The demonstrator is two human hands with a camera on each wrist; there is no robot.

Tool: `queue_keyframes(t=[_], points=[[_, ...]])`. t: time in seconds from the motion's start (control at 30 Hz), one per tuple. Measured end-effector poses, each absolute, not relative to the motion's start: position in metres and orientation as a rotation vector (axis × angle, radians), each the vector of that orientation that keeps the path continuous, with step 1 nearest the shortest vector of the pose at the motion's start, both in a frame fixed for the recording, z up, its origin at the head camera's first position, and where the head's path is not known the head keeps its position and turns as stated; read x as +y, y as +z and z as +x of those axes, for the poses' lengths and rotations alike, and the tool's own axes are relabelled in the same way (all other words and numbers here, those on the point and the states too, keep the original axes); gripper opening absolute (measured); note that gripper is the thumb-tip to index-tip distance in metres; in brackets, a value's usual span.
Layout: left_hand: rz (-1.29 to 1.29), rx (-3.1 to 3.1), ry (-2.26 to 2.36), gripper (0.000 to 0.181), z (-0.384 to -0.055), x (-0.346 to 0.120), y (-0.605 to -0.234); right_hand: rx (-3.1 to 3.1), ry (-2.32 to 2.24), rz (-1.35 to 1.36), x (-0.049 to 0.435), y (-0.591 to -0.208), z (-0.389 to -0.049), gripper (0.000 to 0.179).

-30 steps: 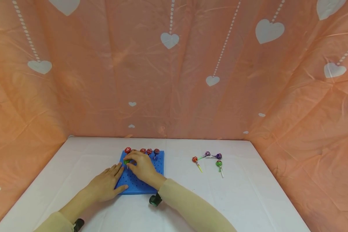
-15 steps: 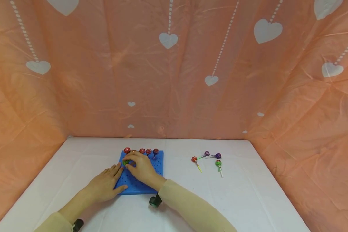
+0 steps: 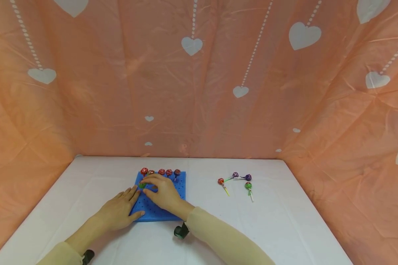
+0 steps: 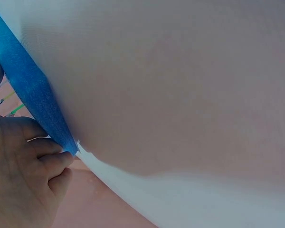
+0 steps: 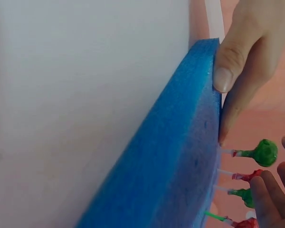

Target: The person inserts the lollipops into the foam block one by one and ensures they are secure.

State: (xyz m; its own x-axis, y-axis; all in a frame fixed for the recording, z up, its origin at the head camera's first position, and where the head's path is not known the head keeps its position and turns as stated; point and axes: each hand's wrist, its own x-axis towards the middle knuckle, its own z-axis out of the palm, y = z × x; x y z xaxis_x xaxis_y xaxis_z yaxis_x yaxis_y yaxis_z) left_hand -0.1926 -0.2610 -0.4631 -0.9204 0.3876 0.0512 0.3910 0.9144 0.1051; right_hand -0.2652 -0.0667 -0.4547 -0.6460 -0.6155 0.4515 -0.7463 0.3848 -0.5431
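Observation:
A blue board with small holes (image 3: pixel 162 209) lies on the white table. A green-wrapped lollipop (image 5: pixel 265 153) stands upright in it by its stick, near the left edge. Close around that lollipop's head is my right hand (image 3: pixel 164 193), its thumb and fingers spread apart from the candy with a gap showing in the right wrist view. My left hand (image 3: pixel 119 209) rests on the board's left edge with straight fingers, the thumb on its top face. Along the back edge stand several lollipops, among them a red one (image 3: pixel 144 171) and a dark one (image 3: pixel 177 172).
Loose lollipops lie on the table to the right: an orange one (image 3: pixel 220 181), two purple ones (image 3: pixel 248 177) and a green one (image 3: pixel 248 186). A peach curtain with white hearts (image 3: pixel 199 92) hangs behind the table and on both sides.
My right thumb and fingers have come off the green lollipop they were pinching, and it stays upright in the board. The left hand holds its place.

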Motion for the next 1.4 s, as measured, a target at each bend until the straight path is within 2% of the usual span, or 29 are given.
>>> queue_keyframes(t=[0.77,1.4], points=[[-0.606,-3.070,-0.195,0.083,-0.193,-0.260,-0.464,-2.337,1.481,1.028,0.004,-0.458,-0.275,0.028],[-0.596,-3.071,-0.204,0.084,-0.193,-0.260,-0.466,-2.357,1.330,0.716,0.086,-0.473,-0.299,0.027]])
